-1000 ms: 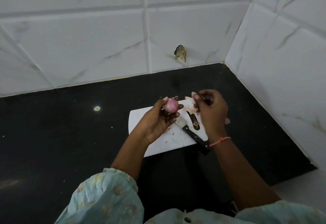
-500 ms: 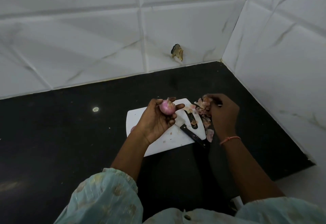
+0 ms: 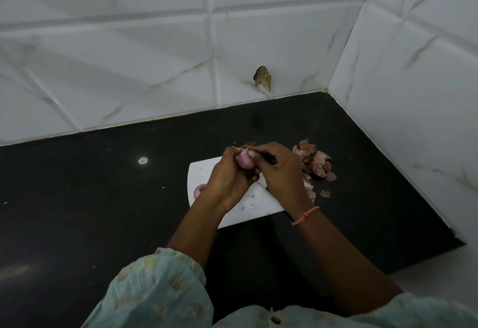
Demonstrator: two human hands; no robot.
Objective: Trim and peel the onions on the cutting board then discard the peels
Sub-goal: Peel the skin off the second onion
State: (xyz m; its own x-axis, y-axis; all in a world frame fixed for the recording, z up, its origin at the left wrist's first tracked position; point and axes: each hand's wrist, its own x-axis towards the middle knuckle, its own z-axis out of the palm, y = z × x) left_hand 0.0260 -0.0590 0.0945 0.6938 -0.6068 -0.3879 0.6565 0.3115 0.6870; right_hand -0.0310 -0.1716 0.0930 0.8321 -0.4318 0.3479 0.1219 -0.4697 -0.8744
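A black stone countertop [image 3: 77, 198] fills the lower part of the view, running into a corner where two walls meet. Both the back wall [image 3: 129, 56] and the right-hand wall [image 3: 419, 82] are clad in large white tiles with faint grey marble veining. Low on the back wall a chipped hole [image 3: 263, 82] shows brown material. A small bright light reflection [image 3: 142, 160] sits on the dark, dimly lit counter
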